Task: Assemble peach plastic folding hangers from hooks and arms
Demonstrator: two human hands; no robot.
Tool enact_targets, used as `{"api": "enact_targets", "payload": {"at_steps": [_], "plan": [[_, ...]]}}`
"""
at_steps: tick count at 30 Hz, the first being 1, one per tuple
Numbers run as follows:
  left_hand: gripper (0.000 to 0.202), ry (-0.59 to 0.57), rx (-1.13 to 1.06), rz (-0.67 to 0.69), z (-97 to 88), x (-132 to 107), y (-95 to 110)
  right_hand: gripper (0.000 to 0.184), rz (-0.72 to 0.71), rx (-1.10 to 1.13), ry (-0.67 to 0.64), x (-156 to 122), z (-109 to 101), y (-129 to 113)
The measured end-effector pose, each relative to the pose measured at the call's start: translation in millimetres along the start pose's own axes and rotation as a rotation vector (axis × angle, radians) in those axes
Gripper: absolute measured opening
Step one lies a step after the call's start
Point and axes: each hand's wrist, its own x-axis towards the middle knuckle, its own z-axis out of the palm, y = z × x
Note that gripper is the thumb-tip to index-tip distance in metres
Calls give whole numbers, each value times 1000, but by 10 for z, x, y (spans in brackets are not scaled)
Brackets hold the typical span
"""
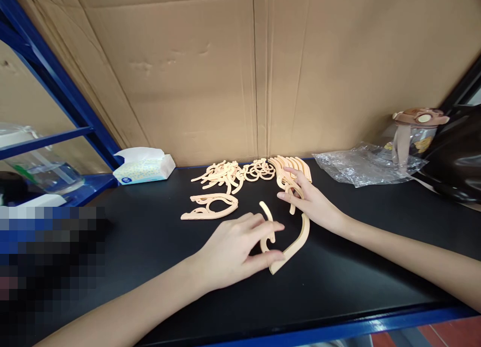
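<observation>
My left hand [235,244] pinches a curved beige plastic hanger piece [291,244] that lies on the black table top [338,267]; thumb and fingers close on its hooked end. My right hand [310,199] reaches to a row of similar beige pieces [291,169] at the back and its fingers curl round one of them. A pile of tangled beige pieces [225,176] lies to the left of that row. In front of the pile sits an assembled beige hanger [210,208].
A tissue pack [144,165] stands at the back left beside a blue shelf frame [56,76]. Crumpled clear plastic [366,166] and a brown-lidded bottle [415,131] sit at the back right. Cardboard [244,71] lines the rear. A blue table edge [356,327] runs along the front.
</observation>
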Motion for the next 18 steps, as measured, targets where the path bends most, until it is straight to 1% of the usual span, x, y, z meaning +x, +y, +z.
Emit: {"api": "enact_targets", "payload": {"at_steps": [3,4,6,9,11,13,18], "plan": [[53,-29,39,25,59,13,36,62,-6,27,-14,-2,-6,-23],[56,-32,44,23,69,12,43,61,1,29,-18,-4,-6,-27],[53,-37,50,15,69,2,45,57,16,31,-16,-10,-2,-33],[38,-50,49,20,29,-14,25,51,44,41,2,-21,4,-32],[33,-69,49,32,-10,-19,2,48,74,62,10,-24,6,-19],[34,-95,56,50,-43,-20,-23,47,87,97,26,-21,8,8],[43,-128,82,108,-70,-22,-68,44,54,144,62,10,24,104]]}}
